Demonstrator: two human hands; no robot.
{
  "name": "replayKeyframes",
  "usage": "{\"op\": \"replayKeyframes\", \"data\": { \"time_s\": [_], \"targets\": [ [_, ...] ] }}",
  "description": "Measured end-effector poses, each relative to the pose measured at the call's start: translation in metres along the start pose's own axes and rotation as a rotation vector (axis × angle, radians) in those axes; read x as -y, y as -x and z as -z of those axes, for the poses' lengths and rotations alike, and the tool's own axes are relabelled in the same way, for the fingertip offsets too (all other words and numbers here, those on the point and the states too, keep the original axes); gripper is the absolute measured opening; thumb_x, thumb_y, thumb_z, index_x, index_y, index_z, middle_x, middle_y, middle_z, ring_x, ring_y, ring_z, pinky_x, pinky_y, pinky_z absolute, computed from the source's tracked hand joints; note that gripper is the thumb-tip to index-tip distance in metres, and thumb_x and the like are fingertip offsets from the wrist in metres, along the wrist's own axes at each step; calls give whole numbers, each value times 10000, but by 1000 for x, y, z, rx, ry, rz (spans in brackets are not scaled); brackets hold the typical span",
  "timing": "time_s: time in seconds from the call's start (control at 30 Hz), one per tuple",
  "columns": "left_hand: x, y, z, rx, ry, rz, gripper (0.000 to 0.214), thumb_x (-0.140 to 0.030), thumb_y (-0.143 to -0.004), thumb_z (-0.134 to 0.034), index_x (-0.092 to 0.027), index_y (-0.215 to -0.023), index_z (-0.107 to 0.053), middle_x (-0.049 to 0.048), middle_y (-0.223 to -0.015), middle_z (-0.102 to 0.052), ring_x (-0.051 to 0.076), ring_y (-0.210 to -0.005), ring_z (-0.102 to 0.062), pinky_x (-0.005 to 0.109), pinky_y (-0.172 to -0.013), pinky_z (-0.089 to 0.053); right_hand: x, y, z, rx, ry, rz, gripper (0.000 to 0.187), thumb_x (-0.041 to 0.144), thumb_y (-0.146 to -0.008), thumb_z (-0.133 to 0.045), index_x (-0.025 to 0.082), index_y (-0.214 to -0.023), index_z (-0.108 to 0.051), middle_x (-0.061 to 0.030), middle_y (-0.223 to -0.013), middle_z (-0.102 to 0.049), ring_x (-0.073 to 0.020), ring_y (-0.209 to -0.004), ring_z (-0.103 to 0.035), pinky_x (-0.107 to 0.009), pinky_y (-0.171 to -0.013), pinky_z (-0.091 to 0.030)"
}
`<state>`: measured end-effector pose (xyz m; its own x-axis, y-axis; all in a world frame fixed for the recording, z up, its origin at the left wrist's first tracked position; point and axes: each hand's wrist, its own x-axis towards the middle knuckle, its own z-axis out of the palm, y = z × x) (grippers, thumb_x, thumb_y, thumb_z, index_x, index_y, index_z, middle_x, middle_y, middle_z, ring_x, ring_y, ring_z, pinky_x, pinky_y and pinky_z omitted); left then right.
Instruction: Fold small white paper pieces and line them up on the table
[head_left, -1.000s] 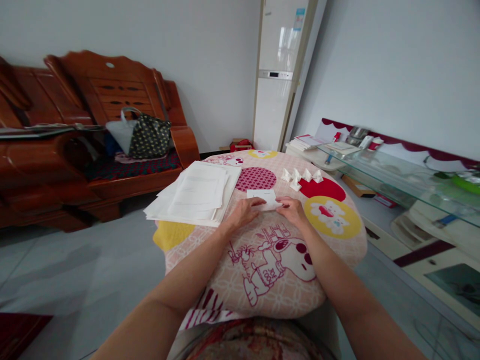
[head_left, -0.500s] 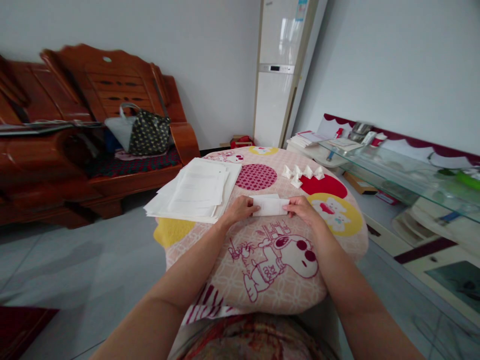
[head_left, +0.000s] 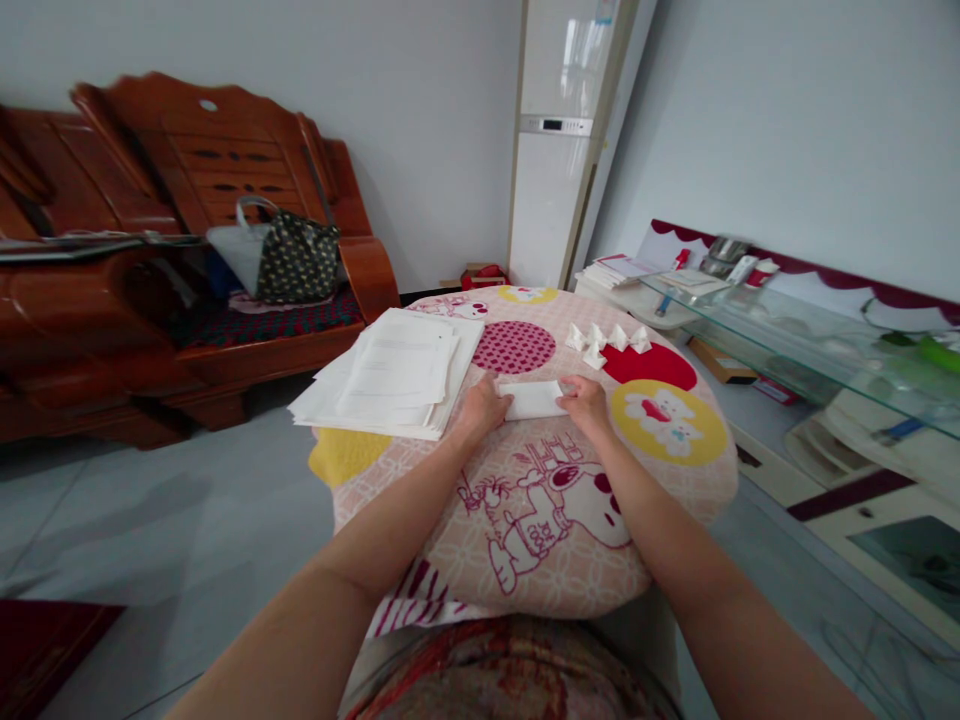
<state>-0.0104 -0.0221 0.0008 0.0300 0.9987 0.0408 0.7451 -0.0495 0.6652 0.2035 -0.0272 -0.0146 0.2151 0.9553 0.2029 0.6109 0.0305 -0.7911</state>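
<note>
A small folded strip of white paper (head_left: 534, 399) lies flat on the round table's cartoon-print cloth (head_left: 540, 540). My left hand (head_left: 484, 404) presses down on the strip's left end with curled fingers. My right hand (head_left: 583, 398) presses on its right end in the same way. Both hands rest on the cloth, knuckles up.
A stack of white sheets (head_left: 394, 377) lies left of my hands, overhanging the table edge. Several small folded white paper pieces (head_left: 607, 340) sit beyond my right hand. A wooden sofa with a bag (head_left: 281, 260) stands left; a glass shelf unit (head_left: 810, 330) stands right.
The paper strip was lifted slightly between both hands half a second ago; now it is folded narrower and pressed flat on the cloth, a little farther from me.
</note>
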Motion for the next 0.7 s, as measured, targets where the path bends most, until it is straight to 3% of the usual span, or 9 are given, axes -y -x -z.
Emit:
{"op": "replayKeyframes", "data": {
  "time_s": [0.17,0.47,0.7],
  "targets": [
    [2,3,0,-16,34,-35,683,-179,-833,-666,-104,-1467,-424,98,-966,-759,212,-874,-721,296,-850,-519,-1,-3,-9,-36,103,-15,369,166,-681,-667,168,-1031,-785,-55,-827,-778,-225,-778,-718,-307,-763,-549],
    [4,-3,-2,-27,26,5,557,-176,-810,-706,-108,-1325,-503,115,-1007,-732,208,-884,-704,294,-817,-512,-2,-8,-12,-23,212,13,168,183,-737,-698,193,-858,-813,-71,-893,-802,-228,-836,-730,-302,-800,-533],
    [5,-4,-3,-60,5,13,523,-201,-798,-737,-131,-1268,-521,105,-1007,-726,215,-909,-697,310,-840,-504,-2,-8,-11,-6,249,34,189,206,-770,-685,194,-895,-826,-78,-922,-806,-232,-871,-735,-295,-806,-525]
  ]
}}
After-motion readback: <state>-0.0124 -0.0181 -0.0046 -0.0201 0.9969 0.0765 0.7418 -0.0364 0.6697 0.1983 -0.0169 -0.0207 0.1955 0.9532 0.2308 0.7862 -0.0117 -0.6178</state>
